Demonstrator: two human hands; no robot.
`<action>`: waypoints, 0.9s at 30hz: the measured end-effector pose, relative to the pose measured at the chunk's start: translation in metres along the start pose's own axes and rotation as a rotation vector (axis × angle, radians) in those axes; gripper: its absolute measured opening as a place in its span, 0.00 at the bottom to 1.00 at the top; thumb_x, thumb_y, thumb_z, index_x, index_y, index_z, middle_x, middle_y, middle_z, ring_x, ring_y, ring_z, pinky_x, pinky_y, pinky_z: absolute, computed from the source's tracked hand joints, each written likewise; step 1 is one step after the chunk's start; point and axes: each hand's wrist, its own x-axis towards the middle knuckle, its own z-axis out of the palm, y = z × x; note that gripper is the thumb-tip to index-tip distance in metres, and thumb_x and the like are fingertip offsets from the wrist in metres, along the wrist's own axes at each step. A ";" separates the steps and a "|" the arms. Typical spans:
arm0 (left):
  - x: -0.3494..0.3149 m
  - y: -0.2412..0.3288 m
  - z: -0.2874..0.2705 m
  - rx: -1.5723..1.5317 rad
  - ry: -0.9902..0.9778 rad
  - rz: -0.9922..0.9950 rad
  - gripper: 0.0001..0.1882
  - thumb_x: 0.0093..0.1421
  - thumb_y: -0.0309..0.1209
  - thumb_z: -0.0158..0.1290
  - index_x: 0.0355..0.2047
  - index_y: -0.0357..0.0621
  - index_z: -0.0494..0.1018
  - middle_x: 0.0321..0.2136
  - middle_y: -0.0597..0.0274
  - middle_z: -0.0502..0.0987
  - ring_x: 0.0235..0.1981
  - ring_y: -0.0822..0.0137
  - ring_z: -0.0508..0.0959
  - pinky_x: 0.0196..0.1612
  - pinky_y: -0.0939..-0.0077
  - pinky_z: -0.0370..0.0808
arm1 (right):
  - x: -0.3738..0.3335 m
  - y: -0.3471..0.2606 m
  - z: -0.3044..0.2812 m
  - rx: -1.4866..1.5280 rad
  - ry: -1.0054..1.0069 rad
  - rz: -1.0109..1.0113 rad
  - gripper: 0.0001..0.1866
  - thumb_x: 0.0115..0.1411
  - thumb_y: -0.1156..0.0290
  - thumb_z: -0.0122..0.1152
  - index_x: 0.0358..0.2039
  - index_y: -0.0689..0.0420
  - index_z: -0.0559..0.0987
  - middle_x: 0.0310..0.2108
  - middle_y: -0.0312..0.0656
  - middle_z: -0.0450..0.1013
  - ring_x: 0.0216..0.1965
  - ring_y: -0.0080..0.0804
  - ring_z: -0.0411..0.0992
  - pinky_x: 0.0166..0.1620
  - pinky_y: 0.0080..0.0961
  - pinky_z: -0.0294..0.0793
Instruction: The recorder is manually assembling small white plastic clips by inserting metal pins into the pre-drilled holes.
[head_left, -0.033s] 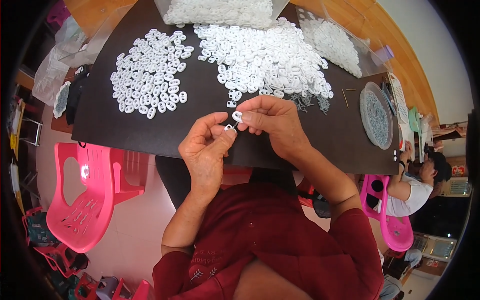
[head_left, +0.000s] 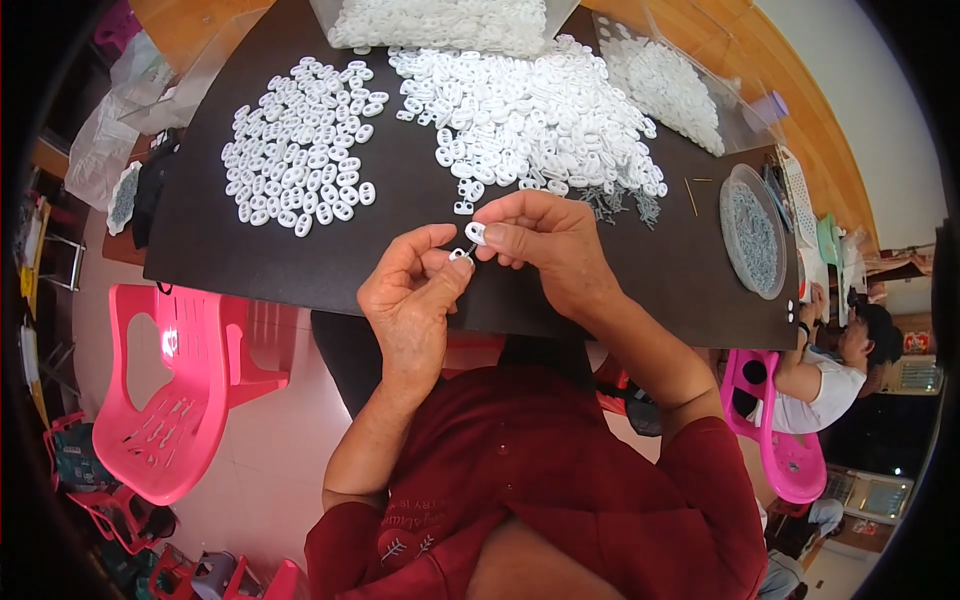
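Above the near part of the dark table, my left hand pinches a small white plastic piece between thumb and fingers. My right hand grips a white oval two-hole piece just above it. A thin, dark metal part, perhaps a spring or screw, spans the short gap between the two pieces. Just beyond my fingertips lie a few loose white pieces. Farther off is a large heap of white oval pieces, with small grey metal parts at its near right edge.
A spread of white oval pieces covers the table's left. Clear bins of white pieces stand at the back. A round tray of metal parts sits right. Pink chairs flank the table; a person in white sits at right.
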 end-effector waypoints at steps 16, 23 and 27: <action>-0.001 -0.006 0.000 -0.047 0.006 0.014 0.12 0.53 0.18 0.54 0.39 0.31 0.72 0.23 0.64 0.74 0.21 0.78 0.71 0.21 0.87 0.66 | -0.009 0.013 0.010 -0.187 0.059 -0.235 0.07 0.57 0.79 0.58 0.37 0.63 0.77 0.30 0.36 0.75 0.33 0.17 0.71 0.37 0.14 0.71; -0.002 -0.010 0.002 -0.040 -0.008 0.009 0.12 0.55 0.19 0.55 0.41 0.35 0.72 0.23 0.69 0.73 0.22 0.83 0.68 0.22 0.89 0.65 | -0.014 0.016 0.013 -0.274 0.080 -0.259 0.06 0.57 0.79 0.58 0.35 0.62 0.77 0.30 0.33 0.74 0.32 0.15 0.69 0.36 0.14 0.69; -0.002 -0.008 0.003 -0.072 0.001 0.032 0.12 0.54 0.17 0.54 0.40 0.30 0.72 0.23 0.64 0.74 0.21 0.78 0.70 0.21 0.86 0.67 | -0.013 0.019 0.012 -0.435 0.115 -0.400 0.05 0.56 0.80 0.58 0.34 0.61 0.78 0.28 0.32 0.72 0.31 0.15 0.67 0.35 0.14 0.67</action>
